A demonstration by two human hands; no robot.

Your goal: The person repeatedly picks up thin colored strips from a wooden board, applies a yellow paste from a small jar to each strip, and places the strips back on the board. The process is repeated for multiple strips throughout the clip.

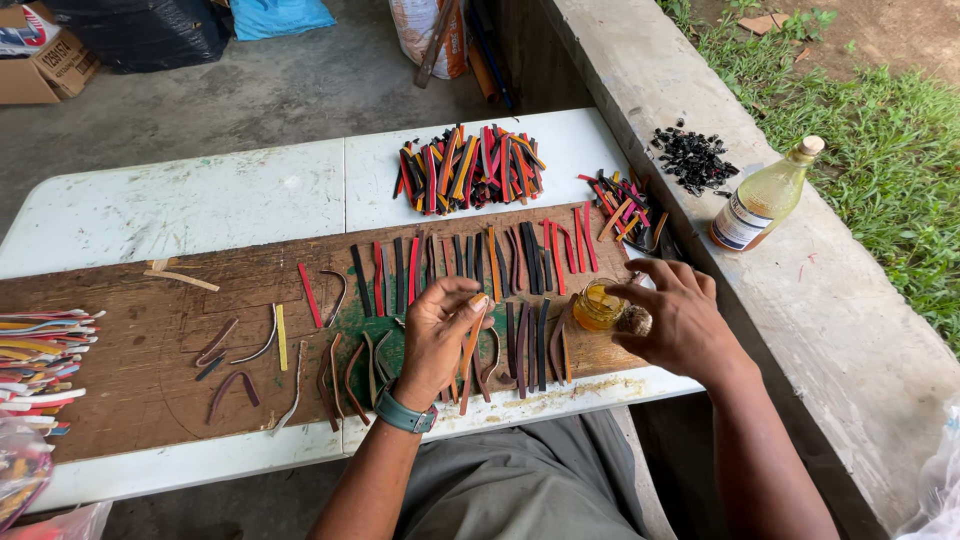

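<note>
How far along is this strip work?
Many strips already lie in rows on the wooden board. The left hand holds an orange strip; the right hand is at a small jar. Two heaps of loose strips wait behind.

Soft, even daylight from the open right side, faint shadows, sharp focus, slight wide-angle edge bending.

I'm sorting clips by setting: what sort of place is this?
Probably an open-sided, makeshift craft workspace: a folding white table on bare concrete, a worn wooden board covered in coloured strips, and grass just beyond a low concrete wall.
</note>
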